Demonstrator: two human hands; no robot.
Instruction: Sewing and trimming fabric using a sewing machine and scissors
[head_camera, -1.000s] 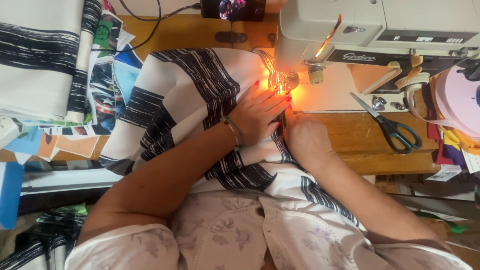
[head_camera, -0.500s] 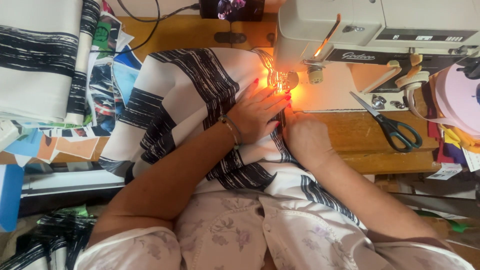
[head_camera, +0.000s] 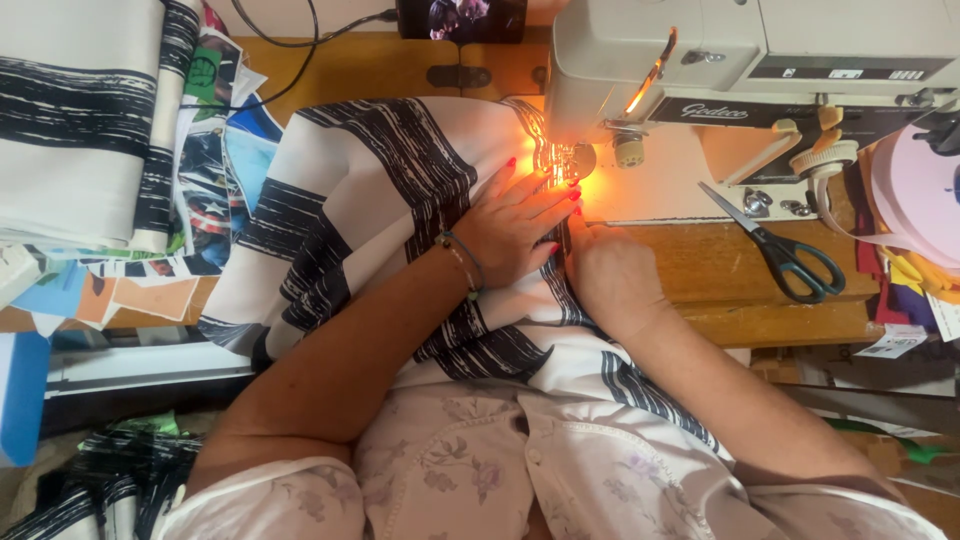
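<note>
Under the sewing machine (head_camera: 740, 60) needle, left hand (head_camera: 515, 225) flat, right hand (head_camera: 610, 275) pinching striped fabric (head_camera: 370, 190) — seam underway, plenty unsewn.

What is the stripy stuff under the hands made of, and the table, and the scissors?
The striped fabric looks like soft woven cloth, matte: it folds and drapes under the left hand and right hand. The table seems varnished wood, orange-brown with grain. The scissors have shiny metal-looking blades and dark handles, probably plastic.
</note>
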